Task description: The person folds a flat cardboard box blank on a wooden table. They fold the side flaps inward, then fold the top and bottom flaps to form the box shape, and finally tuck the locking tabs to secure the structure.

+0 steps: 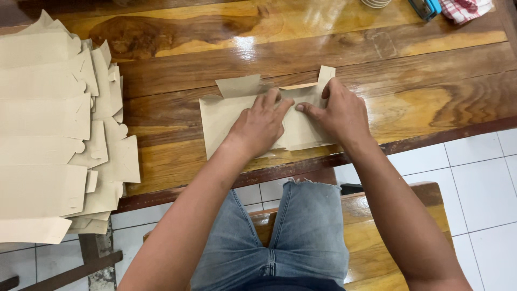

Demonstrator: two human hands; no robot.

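A flat brown paper box blank [223,110] with several flaps lies near the front edge of a glossy wooden table [431,81]. My left hand [259,126] presses down on its middle, fingers spread toward the far edge. My right hand [339,113] rests on the blank's right part, forefinger pointing left and almost meeting the left hand's fingertips, thumb against an upright flap at the far right corner. Both hands cover the centre of the blank.
A large overlapping spread of similar brown paper blanks [48,129] fills the table's left side. At the far right edge lie a blue tool [425,7], a red checked cloth [466,8] and a white round object [375,2]. A wooden bench [371,215] and white floor tiles are below.
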